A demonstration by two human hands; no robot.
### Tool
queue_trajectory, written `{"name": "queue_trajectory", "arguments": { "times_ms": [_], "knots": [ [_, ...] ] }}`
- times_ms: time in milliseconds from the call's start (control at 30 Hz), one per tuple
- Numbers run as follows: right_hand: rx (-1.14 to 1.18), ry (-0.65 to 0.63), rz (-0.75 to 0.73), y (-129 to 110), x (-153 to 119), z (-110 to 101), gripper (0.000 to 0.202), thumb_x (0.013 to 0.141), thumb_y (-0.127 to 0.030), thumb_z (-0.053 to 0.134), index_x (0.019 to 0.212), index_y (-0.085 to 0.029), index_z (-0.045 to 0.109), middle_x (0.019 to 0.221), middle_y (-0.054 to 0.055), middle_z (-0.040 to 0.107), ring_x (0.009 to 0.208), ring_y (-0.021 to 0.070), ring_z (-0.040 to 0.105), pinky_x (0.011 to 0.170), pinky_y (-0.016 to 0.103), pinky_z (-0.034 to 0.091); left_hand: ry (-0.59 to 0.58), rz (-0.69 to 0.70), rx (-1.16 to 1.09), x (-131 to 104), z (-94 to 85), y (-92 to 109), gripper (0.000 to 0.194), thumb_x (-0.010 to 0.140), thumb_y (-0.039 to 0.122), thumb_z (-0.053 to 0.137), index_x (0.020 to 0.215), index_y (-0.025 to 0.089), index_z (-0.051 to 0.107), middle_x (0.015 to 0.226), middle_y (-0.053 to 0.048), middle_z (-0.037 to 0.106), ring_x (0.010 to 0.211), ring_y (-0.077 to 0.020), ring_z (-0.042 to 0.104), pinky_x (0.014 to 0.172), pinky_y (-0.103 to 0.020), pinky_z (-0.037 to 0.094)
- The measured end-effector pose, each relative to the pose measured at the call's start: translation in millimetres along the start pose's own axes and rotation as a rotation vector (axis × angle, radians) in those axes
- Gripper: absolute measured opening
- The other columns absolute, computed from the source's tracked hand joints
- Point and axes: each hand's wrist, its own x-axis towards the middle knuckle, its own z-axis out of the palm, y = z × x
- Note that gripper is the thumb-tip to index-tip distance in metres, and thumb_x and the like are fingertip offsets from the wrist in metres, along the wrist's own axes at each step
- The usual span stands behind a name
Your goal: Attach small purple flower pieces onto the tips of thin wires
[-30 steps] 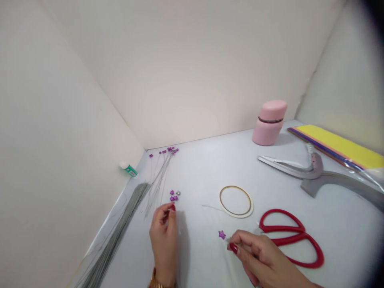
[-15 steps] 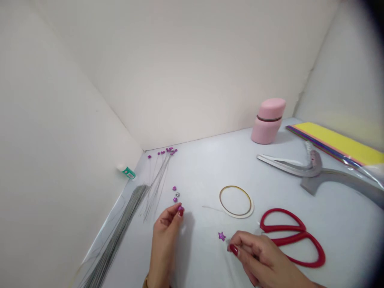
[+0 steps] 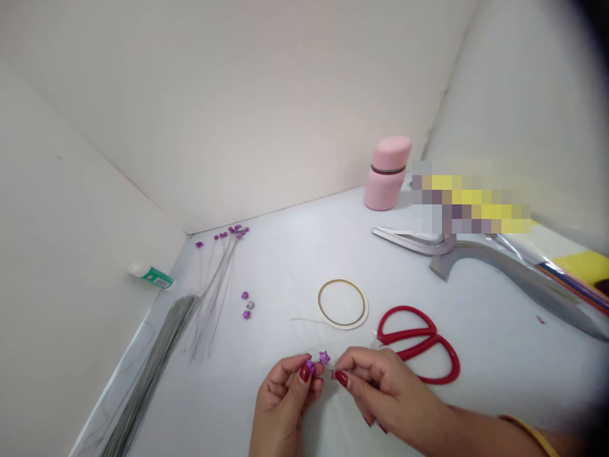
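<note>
Pinched between thumb and finger of my left hand (image 3: 288,397) is a small purple star bead (image 3: 311,367). My right hand (image 3: 385,387) is closed on a thin wire (image 3: 330,369), mostly hidden by the fingers, with another purple star (image 3: 324,357) at its tip. The two hands are close together, and the stars nearly meet. Left of them on the table lie two loose purple stars (image 3: 246,315) and a silver star (image 3: 250,305). Beyond, several thin wires (image 3: 216,298) lie spread out with purple stars on their far ends.
Red-handled scissors (image 3: 450,358) lie beside my right hand. Further off are a ring of thin gold tape (image 3: 342,304), grey pliers (image 3: 476,247) and a pink bottle (image 3: 386,174). At left lie a thick wire bundle (image 3: 143,381) and a green-and-white tube (image 3: 157,277). Packaged coloured sheets (image 3: 580,270) lie at right.
My left hand has moved away from the loose stars toward my right hand, carrying its purple star. The view has shifted, so the table things appear further left.
</note>
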Motion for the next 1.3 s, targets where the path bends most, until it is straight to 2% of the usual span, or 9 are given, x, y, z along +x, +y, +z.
{"name": "queue_trajectory", "arguments": {
  "times_ms": [133,267,467,633,800,933,1033,1167,1300],
  "knots": [
    [-0.002,0.006,-0.007,0.2,-1.3,0.7,0.019,0.084,-0.029,0.041,0.076,-0.015,0.052,0.043,-0.006,0.045,0.035,0.0060,0.034,0.035,0.015,0.025,-0.006,0.306,0.253,-1.6,-3.5,-4.6,0.016,0.054,0.027,0.079,0.065,0.017,0.073,0.069,-0.002,0.071,0.065,-0.0113,0.063,0.058,-0.012,0.049],
    [-0.008,0.003,-0.010,0.4,-1.6,1.5,0.019,0.084,-0.028,0.042,0.078,-0.015,0.055,0.043,-0.006,0.044,0.035,0.0062,0.035,0.035,0.015,0.025,-0.029,0.510,0.405,-4.2,-4.8,-12.8,0.008,0.064,0.023,0.071,0.072,0.021,0.070,0.070,-0.001,0.068,0.066,-0.0123,0.063,0.060,-0.016,0.049],
    [0.001,0.007,-0.050,1.0,1.2,1.6,0.017,0.083,-0.024,0.042,0.078,-0.015,0.056,0.044,-0.007,0.043,0.037,0.0064,0.037,0.037,0.016,0.027,-0.058,1.009,0.778,-4.8,-4.4,-15.5,0.016,0.071,0.009,0.061,0.081,0.020,0.067,0.073,-0.002,0.067,0.066,-0.0123,0.062,0.063,-0.018,0.048],
    [-0.014,0.005,-0.084,2.8,-0.7,2.1,0.019,0.084,-0.025,0.043,0.079,-0.014,0.057,0.046,-0.006,0.043,0.039,0.0074,0.039,0.039,0.017,0.029,-0.069,1.140,0.908,-4.5,-3.9,-11.8,0.018,0.073,0.005,0.059,0.085,0.017,0.065,0.076,-0.004,0.065,0.068,-0.0123,0.061,0.063,-0.019,0.047],
    [-0.039,0.011,-0.089,2.7,-1.3,1.8,0.019,0.084,-0.025,0.042,0.078,-0.014,0.057,0.046,-0.006,0.043,0.040,0.0076,0.040,0.040,0.017,0.029,-0.112,1.117,0.878,-2.5,-4.1,-12.2,0.017,0.074,0.006,0.058,0.085,0.017,0.065,0.076,-0.004,0.064,0.066,-0.0126,0.060,0.061,-0.020,0.048],
    [-0.038,-0.001,-0.101,1.6,-1.8,2.3,0.020,0.084,-0.025,0.042,0.078,-0.015,0.057,0.046,-0.007,0.041,0.040,0.0077,0.039,0.040,0.017,0.029,-0.075,1.026,0.820,-1.9,-2.6,-12.6,0.015,0.072,0.010,0.060,0.081,0.019,0.068,0.073,-0.004,0.061,0.067,-0.0148,0.059,0.059,-0.023,0.049],
    [-0.035,0.000,-0.112,0.9,-2.1,2.5,0.019,0.084,-0.024,0.041,0.077,-0.015,0.056,0.047,-0.007,0.041,0.040,0.0074,0.038,0.041,0.017,0.029,-0.017,0.827,0.658,-2.8,1.1,-12.4,0.010,0.066,0.014,0.066,0.072,0.020,0.070,0.078,-0.006,0.064,0.077,-0.0187,0.061,0.065,-0.024,0.051],
    [-0.061,0.002,-0.123,0.1,-1.4,1.9,0.018,0.084,-0.022,0.042,0.075,-0.016,0.056,0.047,-0.007,0.042,0.041,0.0070,0.038,0.041,0.017,0.029,-0.010,0.410,0.343,-3.7,6.5,-10.9,0.013,0.057,0.025,0.075,0.066,0.018,0.069,0.088,-0.010,0.070,0.076,-0.0203,0.066,0.065,-0.025,0.054],
    [-0.107,0.012,-0.137,-0.6,-0.6,1.3,0.019,0.084,-0.020,0.041,0.073,-0.015,0.056,0.047,-0.006,0.042,0.041,0.0071,0.038,0.041,0.016,0.028,-0.043,0.288,0.226,-2.5,8.3,-7.8,0.019,0.049,0.024,0.081,0.063,0.016,0.070,0.072,-0.006,0.072,0.067,-0.0150,0.065,0.062,-0.019,0.052]
  ]
}}
